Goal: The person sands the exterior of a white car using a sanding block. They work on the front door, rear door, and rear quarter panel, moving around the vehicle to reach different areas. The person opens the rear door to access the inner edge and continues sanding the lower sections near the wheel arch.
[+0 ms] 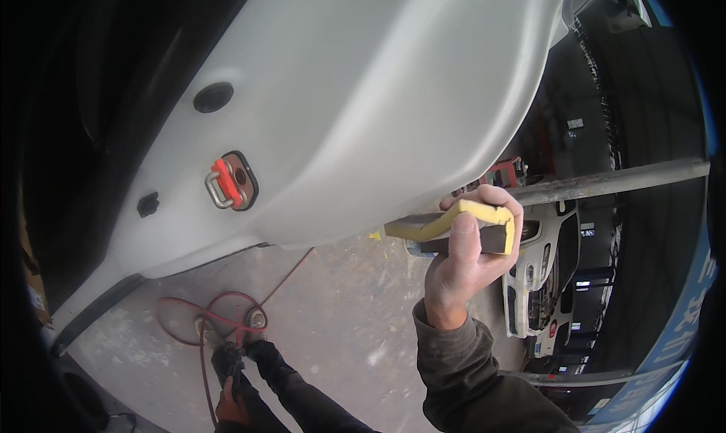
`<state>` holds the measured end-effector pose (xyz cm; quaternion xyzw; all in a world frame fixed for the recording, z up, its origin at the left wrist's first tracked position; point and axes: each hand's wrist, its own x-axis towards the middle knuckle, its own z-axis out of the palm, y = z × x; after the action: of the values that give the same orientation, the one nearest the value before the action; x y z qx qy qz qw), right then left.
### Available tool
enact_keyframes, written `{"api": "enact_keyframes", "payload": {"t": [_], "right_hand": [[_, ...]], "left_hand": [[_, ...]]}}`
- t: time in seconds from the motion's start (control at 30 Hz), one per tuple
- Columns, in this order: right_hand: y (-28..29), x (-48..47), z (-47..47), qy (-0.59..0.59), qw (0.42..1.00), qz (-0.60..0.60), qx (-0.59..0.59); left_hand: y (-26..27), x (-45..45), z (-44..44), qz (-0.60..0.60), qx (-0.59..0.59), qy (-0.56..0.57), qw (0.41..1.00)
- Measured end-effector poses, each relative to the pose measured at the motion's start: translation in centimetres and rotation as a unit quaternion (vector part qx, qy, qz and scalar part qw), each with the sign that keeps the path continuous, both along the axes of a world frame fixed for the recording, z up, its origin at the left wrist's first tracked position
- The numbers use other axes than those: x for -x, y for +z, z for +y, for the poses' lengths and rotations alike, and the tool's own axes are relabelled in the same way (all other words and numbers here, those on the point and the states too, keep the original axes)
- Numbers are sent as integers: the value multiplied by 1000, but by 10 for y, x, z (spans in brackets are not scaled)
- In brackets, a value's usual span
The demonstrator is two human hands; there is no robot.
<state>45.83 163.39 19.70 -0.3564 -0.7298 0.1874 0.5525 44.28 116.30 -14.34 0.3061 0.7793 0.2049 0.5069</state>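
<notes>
My right hand (462, 257) grips a folded yellow sanding sponge (422, 227) with dark grey faces, its thumb pressed on the near side. The sponge is raised close to the lower edge of a pale grey car body panel (363, 109); whether it touches is unclear. Low in the view, my left hand (231, 404) is closed around a dark tool (229, 360), probably an air blow gun, beside my legs. A red hose (207, 370) runs by this tool. On the panel sit a metal door striker (214, 190) with a red part and a round black plug (213, 97).
The hose loops (170, 331) lie around my shoes (256, 318) on the concrete floor (346, 314). At right stand a white car (524, 302) with its front opened up, a metal post (612, 181) and a blue banner (675, 342) bearing writing. A dark opening borders the panel at left.
</notes>
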Motion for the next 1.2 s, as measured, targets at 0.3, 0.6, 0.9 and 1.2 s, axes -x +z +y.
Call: {"api": "enact_keyframes", "payload": {"t": [0.3,0.6,0.9,1.2], "right_hand": [[-5,7,14,-46,997,33,-54],[2,9,8,-4,997,21,-75],[-2,12,13,-30,984,-62,-166],[-32,14,2,-19,992,-20,-122]], "left_hand": [[4,-1,9,-16,27,-5,999],[16,10,23,-30,62,-21,997],[22,12,26,0,0,-28,1000],[20,10,27,23,-18,-19,999]]}}
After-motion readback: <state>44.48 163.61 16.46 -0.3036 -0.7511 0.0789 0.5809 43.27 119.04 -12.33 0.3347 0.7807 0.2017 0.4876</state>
